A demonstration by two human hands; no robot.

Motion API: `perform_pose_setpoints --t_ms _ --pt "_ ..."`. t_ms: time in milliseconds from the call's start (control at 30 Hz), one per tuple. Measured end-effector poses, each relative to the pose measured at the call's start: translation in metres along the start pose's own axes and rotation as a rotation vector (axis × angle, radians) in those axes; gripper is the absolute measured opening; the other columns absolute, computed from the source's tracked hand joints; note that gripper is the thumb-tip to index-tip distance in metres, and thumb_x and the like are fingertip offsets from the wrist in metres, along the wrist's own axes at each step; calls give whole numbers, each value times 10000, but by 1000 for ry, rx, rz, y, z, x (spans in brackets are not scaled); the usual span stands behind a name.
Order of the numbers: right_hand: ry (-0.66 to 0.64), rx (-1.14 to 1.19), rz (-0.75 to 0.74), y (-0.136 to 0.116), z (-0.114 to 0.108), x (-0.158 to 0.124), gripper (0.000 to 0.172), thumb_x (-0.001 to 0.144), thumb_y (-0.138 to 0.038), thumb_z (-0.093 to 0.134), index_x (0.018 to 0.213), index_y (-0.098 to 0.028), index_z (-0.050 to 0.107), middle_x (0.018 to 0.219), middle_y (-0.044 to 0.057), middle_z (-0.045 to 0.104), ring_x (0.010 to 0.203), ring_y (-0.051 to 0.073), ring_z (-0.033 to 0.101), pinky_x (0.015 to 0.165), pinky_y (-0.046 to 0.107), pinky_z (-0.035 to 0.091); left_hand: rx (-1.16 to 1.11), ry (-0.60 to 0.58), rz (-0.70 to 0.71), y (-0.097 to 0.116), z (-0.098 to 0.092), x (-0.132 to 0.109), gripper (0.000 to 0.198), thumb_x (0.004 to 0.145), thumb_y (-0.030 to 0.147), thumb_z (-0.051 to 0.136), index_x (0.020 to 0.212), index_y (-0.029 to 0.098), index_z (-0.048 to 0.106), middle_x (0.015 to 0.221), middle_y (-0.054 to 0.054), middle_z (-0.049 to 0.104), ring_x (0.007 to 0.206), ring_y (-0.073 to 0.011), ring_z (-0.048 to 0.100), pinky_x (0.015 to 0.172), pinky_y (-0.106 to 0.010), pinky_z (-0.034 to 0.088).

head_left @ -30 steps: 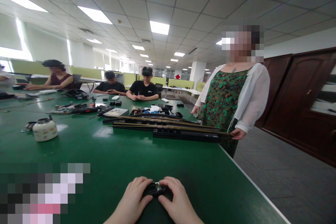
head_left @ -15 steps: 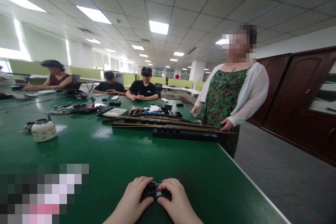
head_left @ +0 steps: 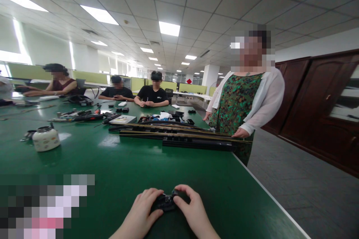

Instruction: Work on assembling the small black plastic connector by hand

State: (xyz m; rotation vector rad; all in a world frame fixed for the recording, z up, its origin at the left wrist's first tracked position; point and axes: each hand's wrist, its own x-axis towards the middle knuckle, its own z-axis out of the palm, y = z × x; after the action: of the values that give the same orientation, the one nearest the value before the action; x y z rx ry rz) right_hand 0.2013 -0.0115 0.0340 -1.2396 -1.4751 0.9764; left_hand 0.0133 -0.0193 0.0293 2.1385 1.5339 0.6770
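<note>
A small black plastic part [head_left: 165,204] with some shiny metallic detail lies between my hands at the near side of the green table [head_left: 106,186]. My left hand [head_left: 143,209] is closed round its left end, thumb below and fingers above. Thumb and forefinger of my right hand [head_left: 193,206] pinch at its upper right corner, where a small dark piece [head_left: 175,192] shows between the fingertips. Whether that piece is separate or attached to the part, I cannot tell.
Long black rails with thin brass-coloured rods [head_left: 179,136] lie across the table ahead. A cream jar [head_left: 46,139] stands at left. Behind are tools [head_left: 86,115] and a parts tray [head_left: 165,117]. One person [head_left: 241,97] stands at right; others sit at the far side.
My right hand has shifted slightly right and up, its fingers moving from over the part to its upper right corner. My left hand stays put. The standing person has leaned slightly left.
</note>
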Motion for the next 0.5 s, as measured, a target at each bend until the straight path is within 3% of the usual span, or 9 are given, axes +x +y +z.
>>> perform_pose_setpoints --t_ms 267,500 --pt "116 299 67 13 -4 9 376 589 -388 718 876 -159 639 890 73 696 898 229 629 852 353 462 -1 -18 -17 5 -2 0 403 713 206 545 1113 251 558 1163 -42 593 1100 -221 494 958 -357 351" --pt "182 429 117 10 -11 10 454 531 -448 749 866 -166 628 895 77 697 916 241 627 868 377 462 -19 -12 -5 4 -2 0 404 709 206 548 1108 268 559 1148 -31 600 1082 -217 502 945 -348 356"
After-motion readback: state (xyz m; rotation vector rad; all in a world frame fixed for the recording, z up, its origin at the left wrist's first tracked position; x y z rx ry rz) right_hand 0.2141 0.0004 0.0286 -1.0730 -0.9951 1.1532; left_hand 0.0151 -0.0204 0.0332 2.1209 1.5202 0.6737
